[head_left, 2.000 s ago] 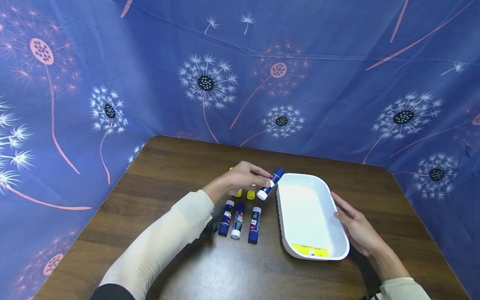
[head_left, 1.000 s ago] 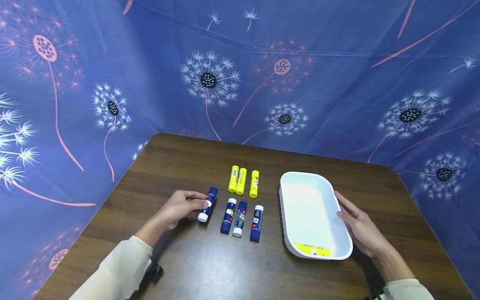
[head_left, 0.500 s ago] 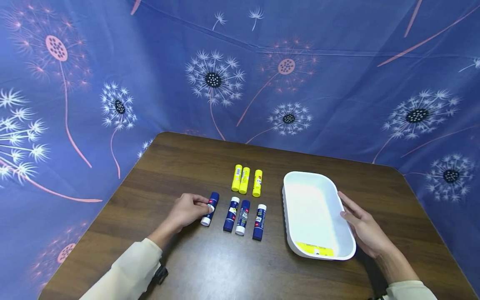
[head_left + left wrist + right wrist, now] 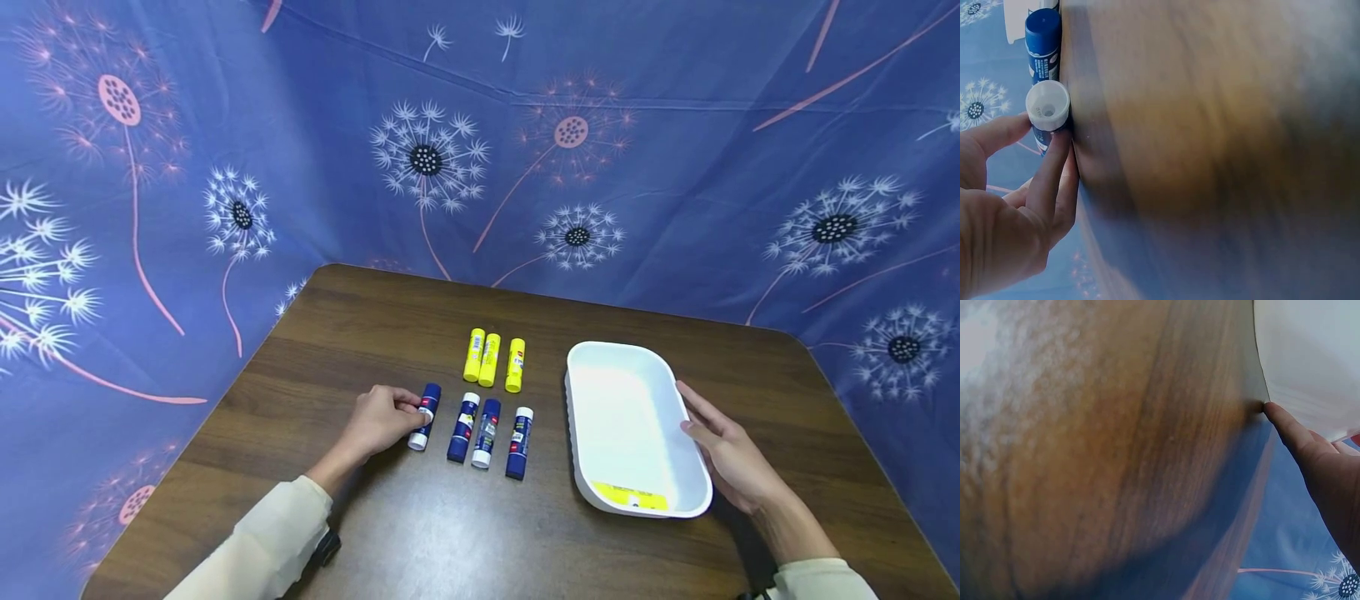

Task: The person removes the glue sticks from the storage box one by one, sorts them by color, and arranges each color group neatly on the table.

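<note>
My left hand (image 4: 381, 422) pinches a blue glue stick (image 4: 430, 402) at the left end of a row of blue ones. Its white end (image 4: 1047, 105) faces the camera in the left wrist view, thumb on one side and fingers on the other. To its right lie three more blue glue sticks, among them one (image 4: 463, 427) with its white end away from me and one (image 4: 486, 433) turned the other way. My right hand (image 4: 738, 458) grips the right rim of a white plastic tray (image 4: 572, 417), thumb over the edge and fingers along the outside.
Behind the blue row lie three yellow glue sticks, two side by side and one (image 4: 515, 365) a little apart. A yellow label (image 4: 630, 497) lies at the tray's near end. The brown wooden table (image 4: 360, 325) ends at a blue dandelion-print cloth (image 4: 315, 150).
My left hand has carried the blue glue stick from beside the tray leftward and down to the left end of the blue row. The right hand has stayed at the tray.
</note>
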Action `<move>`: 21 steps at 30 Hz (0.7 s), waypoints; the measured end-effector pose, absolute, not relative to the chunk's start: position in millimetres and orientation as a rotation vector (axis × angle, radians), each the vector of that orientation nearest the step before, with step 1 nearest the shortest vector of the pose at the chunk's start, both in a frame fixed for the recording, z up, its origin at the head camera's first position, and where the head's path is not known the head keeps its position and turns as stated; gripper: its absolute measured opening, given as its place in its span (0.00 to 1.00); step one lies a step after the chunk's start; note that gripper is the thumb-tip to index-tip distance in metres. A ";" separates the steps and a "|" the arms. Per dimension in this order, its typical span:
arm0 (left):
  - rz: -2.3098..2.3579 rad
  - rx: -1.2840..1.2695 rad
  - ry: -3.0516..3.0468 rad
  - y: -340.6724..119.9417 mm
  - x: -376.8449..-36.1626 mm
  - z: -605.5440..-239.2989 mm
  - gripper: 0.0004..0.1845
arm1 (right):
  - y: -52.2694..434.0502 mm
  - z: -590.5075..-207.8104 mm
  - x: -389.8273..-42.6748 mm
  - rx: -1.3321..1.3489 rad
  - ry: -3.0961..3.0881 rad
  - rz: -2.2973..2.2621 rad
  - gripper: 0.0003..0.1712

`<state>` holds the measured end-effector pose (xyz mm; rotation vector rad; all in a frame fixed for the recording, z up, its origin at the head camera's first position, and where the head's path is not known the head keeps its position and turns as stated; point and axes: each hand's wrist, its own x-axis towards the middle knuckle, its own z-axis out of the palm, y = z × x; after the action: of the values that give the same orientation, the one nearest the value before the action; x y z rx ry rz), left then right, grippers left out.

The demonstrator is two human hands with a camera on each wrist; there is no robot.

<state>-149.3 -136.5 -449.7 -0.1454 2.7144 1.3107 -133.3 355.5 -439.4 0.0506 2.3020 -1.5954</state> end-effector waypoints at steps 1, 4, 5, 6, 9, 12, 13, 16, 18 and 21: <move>1.309 -0.147 2.717 -136.2 -149.2 -449.4 0.14 | 355.8 -439.5 -133.4 0.051 2.299 -1.598 0.37; 1.303 -0.151 2.727 -135.2 -148.5 -448.4 0.14 | 356.5 -439.7 -133.6 0.045 2.298 -1.601 0.38; 1.302 -0.149 2.729 -135.1 -148.2 -448.1 0.14 | 356.6 -439.7 -133.6 0.047 2.300 -1.598 0.38; 1.302 -0.148 2.732 -135.0 -148.2 -448.2 0.14 | 356.6 -439.6 -133.5 0.046 2.298 -1.598 0.38; 1.290 -0.146 2.730 -135.0 -148.8 -447.1 0.15 | 357.0 -438.7 -132.9 0.052 2.299 -1.595 0.38; 1.279 -0.151 2.711 -138.2 -150.8 -443.3 0.18 | 356.8 -438.0 -132.7 0.057 2.294 -1.598 0.37; 1.284 -0.154 2.706 -140.2 -151.8 -440.6 0.19 | 356.6 -437.9 -132.8 0.055 2.290 -1.602 0.37; 1.327 -0.139 2.713 -144.8 -157.3 -426.2 0.23 | 355.8 -438.0 -133.1 0.045 2.279 -1.616 0.38; 1.398 -0.102 2.713 -141.5 -162.5 -411.2 0.23 | 356.3 -438.6 -133.3 0.037 2.280 -1.616 0.38; 1.496 0.035 2.700 -121.6 -171.1 -386.3 0.21 | 358.0 -439.4 -132.7 0.041 2.283 -1.616 0.38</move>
<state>-171.1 -121.6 -386.3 0.0349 2.7001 1.4964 -132.7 358.0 -439.4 0.0414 2.2833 -1.6155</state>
